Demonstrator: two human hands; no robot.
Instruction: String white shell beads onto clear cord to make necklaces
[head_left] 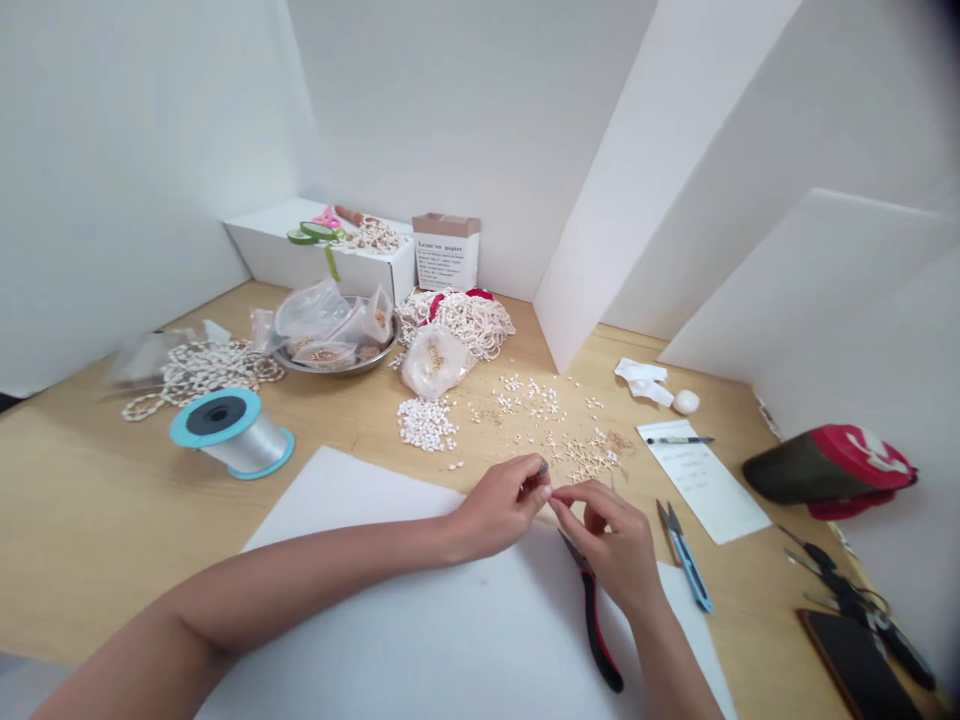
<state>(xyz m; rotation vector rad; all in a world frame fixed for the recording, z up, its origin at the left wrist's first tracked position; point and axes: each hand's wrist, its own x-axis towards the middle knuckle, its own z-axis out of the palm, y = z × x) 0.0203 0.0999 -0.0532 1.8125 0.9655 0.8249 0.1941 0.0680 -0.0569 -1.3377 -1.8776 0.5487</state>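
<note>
My left hand (501,505) and my right hand (609,538) meet over the far edge of a white sheet (450,640). The fingertips of both are pinched together, almost touching, on something too small to make out. Under my right hand lie pliers (598,630) with black and red handles, partly hidden by it. Just beyond the hands are small star-shaped beads (585,457), and a pile of white beads (426,424) sits farther left. Blue thread snips (686,560) rest to the right of my right hand.
At left stands a blue spool of clear line (238,435). Behind it is a metal bowl (337,370) holding plastic bags, near heaped bead strands (480,325). To the right are a written note (705,485), a red and dark pouch (825,470) and a phone (855,665).
</note>
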